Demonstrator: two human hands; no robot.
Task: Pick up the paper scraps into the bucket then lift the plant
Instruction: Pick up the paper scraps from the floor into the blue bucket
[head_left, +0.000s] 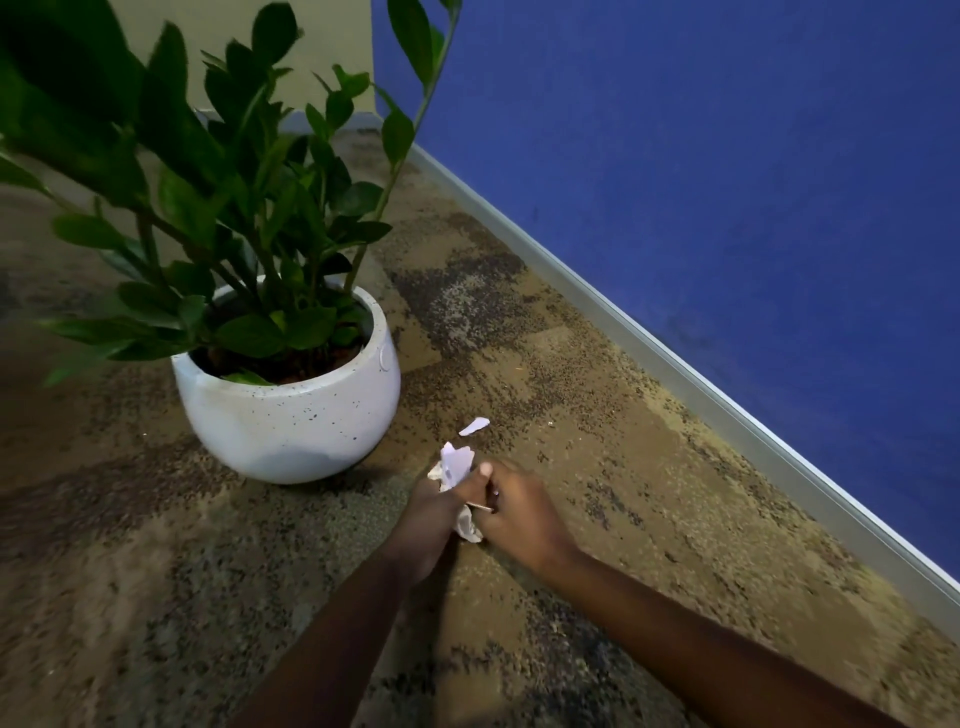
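Both hands meet just right of the pot (291, 415). The left hand (431, 512) clenches a wad of scraps (456, 464), and the right hand (519, 514) pinches the same wad, thumb on top. 1 loose scrap (474, 426) lies on the carpet (597, 467) just beyond them, near the plant (234, 208).

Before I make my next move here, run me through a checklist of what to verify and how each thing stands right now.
1. Gathered paper secure: left hand and right hand both grip the bunch of paper scraps. Ok.
2. Carpet clear of paper: one loose scrap lies just beyond the hands. Not ok.
3. Way to that scrap: bare carpet, and the white pot stands apart to the left. Ok.
4. Bucket within reach: not in view. Cannot tell.
5. Hands free to lift the plant: both full. Not ok.
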